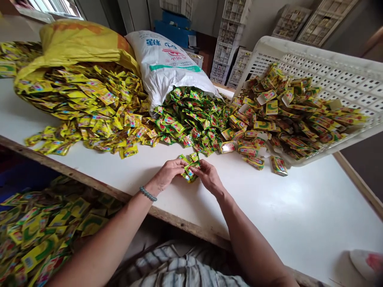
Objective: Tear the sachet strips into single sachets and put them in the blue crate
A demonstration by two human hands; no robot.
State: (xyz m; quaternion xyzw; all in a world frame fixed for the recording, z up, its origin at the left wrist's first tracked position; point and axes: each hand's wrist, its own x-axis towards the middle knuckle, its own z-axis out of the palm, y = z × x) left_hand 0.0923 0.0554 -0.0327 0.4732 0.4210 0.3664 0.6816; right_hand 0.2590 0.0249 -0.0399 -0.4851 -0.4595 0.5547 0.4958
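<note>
My left hand point(171, 172) and my right hand point(208, 175) meet over the white table, close to its front edge. Between them are small green candy packets point(190, 171) with red and yellow print, pinched by the fingertips of both hands. How many packets there are I cannot make out. Just beyond my hands, a heap of green packets point(197, 119) spills from a white woven sack point(170, 59). Left of it, yellow packets point(98, 99) pour out of a yellow sack point(80, 40). Small open cardboard boxes point(251, 147) lie to the right.
A white plastic basket point(338, 75) lies tipped on its side, boxes sliding out. Below the table's wooden edge point(116, 194), more yellow-green packaging point(44, 227) fills a container at left. A white and pink object point(366, 263) sits at the right corner. Stacked crates point(229, 44) stand behind.
</note>
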